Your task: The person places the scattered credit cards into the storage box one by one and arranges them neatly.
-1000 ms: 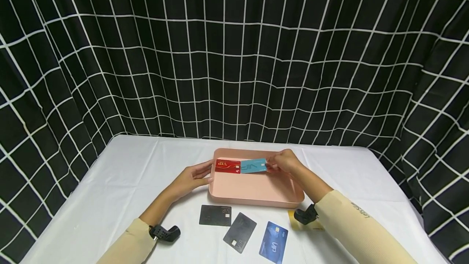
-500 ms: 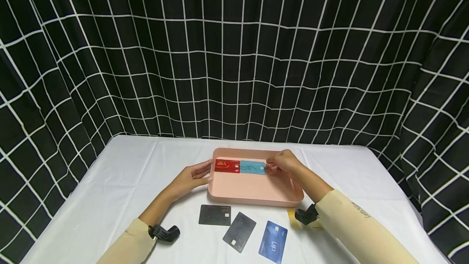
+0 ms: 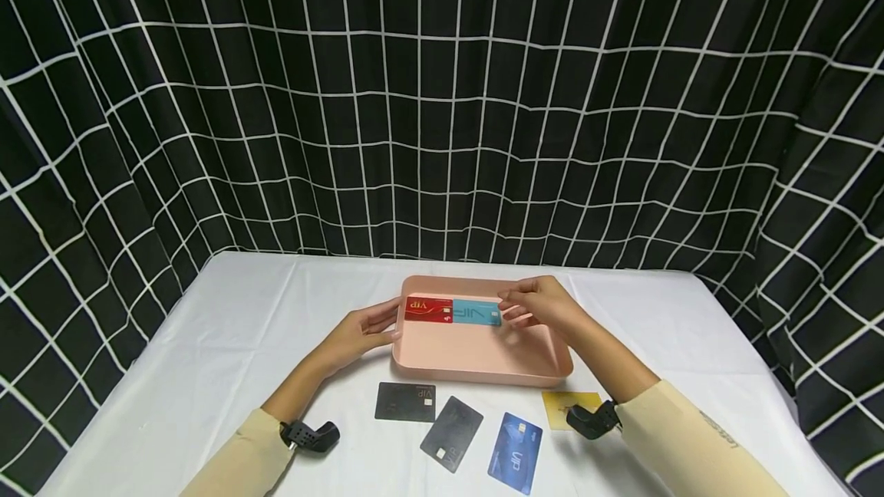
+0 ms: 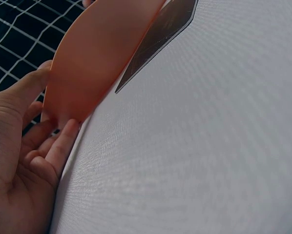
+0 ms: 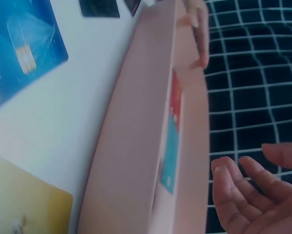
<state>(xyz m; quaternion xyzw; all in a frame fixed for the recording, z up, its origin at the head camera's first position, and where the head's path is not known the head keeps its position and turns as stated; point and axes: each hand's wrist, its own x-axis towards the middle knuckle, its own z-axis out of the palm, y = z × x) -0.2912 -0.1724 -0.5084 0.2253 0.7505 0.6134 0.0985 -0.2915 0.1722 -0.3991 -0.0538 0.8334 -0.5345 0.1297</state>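
Observation:
My left hand [image 3: 359, 337] holds the left end of a shallow pink tray [image 3: 476, 379]. In the left wrist view its thumb meets the rim, and its other fingers bear on the outer wall near the tablecloth. Inside the tray, along the back, a red VIP card [image 3: 428, 310] and a light blue card [image 3: 476, 312] lie end to end. My right hand [image 3: 549, 305] hovers over the tray's right side, beside the blue card's right end. Its fingers are spread apart in the right wrist view [image 5: 256, 195] and hold nothing.
In front of the tray lie a black card [image 3: 405, 402], a dark grey card [image 3: 452, 434], a blue card [image 3: 515, 452] and a yellow card [image 3: 558, 409] partly behind the right wrist camera [image 3: 592, 419]. A black gridded curtain [image 3: 442, 113] surrounds the white table [image 3: 255, 313].
The right hand has lowered the light blue card flat beside the red one and let go. It has lifted slightly, fingers parting. More of the yellow card shows. The left hand stays put.

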